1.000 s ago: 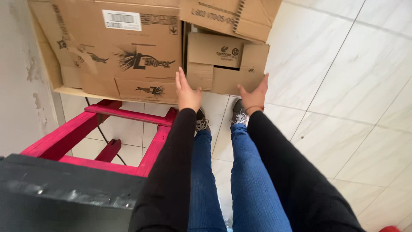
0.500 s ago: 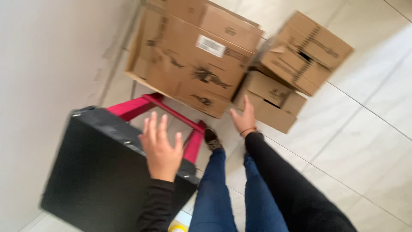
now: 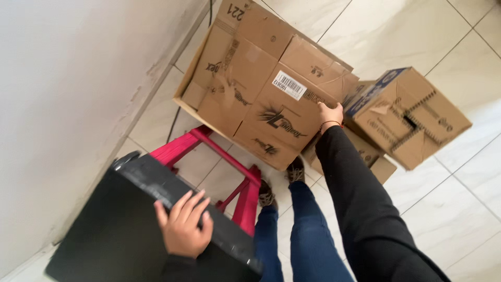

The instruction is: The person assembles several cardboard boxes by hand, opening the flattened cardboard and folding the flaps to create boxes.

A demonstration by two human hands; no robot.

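My left hand (image 3: 183,226) lies flat, fingers spread, on the black top (image 3: 120,230) of a red-framed stool or table beside the wall. My right hand (image 3: 330,113) reaches forward on a black-sleeved arm and touches the right edge of a large brown cardboard box (image 3: 261,89) with a barcode label and dark printed graphics. A smaller cardboard box (image 3: 412,117) with a blue panel stands just right of that hand. Below me I see my blue jeans (image 3: 300,235) and dark shoes.
The red metal frame (image 3: 237,180) runs under the black top toward my feet. A lower cardboard box (image 3: 373,162) sits beneath the smaller one. A pale wall (image 3: 68,78) fills the left. White floor tiles (image 3: 459,209) spread to the right.
My left hand came off the small box and settled on the black top. My right hand moved up to the large box's edge. The view swung left toward the wall.
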